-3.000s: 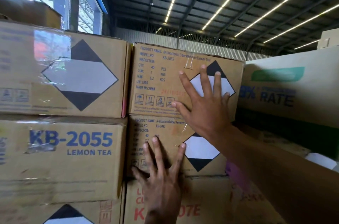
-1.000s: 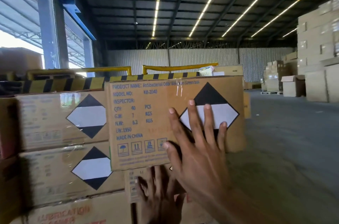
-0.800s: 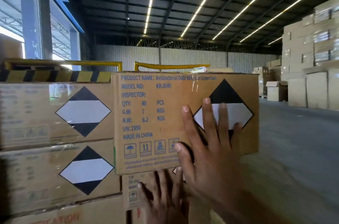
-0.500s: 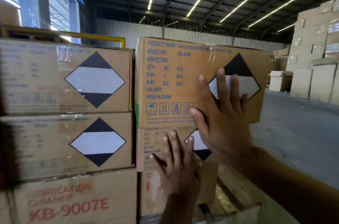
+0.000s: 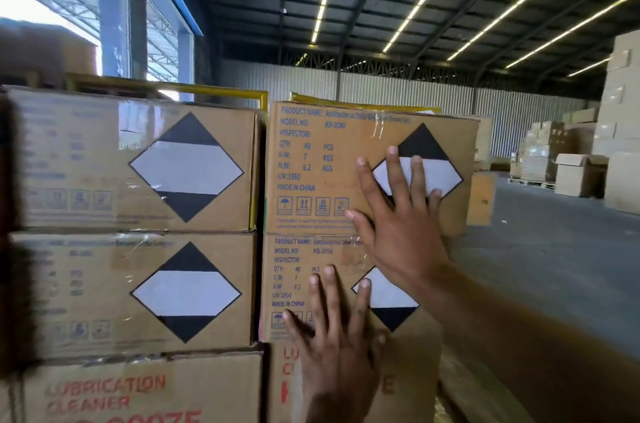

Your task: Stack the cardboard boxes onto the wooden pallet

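Two hands flat on box stack, fingers spread straight, gripping nothing. Right hand (image 5: 401,225) presses lower part of top cardboard box (image 5: 318,159), fingertips over its black-and-white diamond label. Left hand (image 5: 339,350), below right and apart from it, presses second box (image 5: 298,284), palm reaching red-lettered bottom box (image 5: 412,384). Top box seems to jut slightly past second box on right-hand side. Left of hands, touching column: three more boxes (image 5: 86,163). Behind stack, yellow rail (image 5: 207,93). Far right of hands, grey floor (image 5: 554,267), distant box stacks (image 5: 620,132).
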The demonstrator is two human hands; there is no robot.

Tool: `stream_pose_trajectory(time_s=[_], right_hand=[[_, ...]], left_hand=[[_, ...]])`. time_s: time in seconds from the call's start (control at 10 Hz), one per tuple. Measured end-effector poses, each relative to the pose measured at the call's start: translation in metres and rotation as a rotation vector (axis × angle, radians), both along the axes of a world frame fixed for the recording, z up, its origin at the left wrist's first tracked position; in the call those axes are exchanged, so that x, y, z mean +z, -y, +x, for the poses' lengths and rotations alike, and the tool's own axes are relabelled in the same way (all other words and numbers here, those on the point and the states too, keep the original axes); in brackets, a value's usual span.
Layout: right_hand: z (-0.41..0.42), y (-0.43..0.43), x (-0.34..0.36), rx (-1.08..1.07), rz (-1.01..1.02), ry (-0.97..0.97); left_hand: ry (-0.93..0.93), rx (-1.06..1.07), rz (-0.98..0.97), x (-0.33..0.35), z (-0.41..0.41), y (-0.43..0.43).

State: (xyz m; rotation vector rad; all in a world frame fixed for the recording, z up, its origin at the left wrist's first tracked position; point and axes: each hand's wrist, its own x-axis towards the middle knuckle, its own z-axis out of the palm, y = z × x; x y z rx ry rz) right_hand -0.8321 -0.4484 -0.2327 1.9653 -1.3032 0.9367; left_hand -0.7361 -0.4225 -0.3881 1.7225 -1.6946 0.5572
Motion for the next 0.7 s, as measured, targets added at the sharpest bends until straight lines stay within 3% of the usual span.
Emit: stream_pose_trajectory(time_s=[0.3,0.4,0.5,0.6,0.7], right_hand=[[-0.007,0.02,0.003,0.088,0.056,-0.014],[-0.017,0.017,0.011,0.131,0.158,-0.051],[-0.028,-0.003,0.034,0.167,0.402,-0.032],[-0.032,-0.04,0.033,0.262,0.582,0.116],[-0.052,-0.094,0.014,0.285,0.408,0.21]], left_hand=[[0.047,0.035,0.02,0.006,-0.003,-0.001],[0.053,0.004,0.099,0.013,-0.006,-0.01],[0.043,-0.027,0.093,0.023,-0.002,-0.021],[0.019,-0.075,0.104,0.036,0.003,-0.03],[-0.144,-0.187,0.16,0.043,0.014,-0.035]])
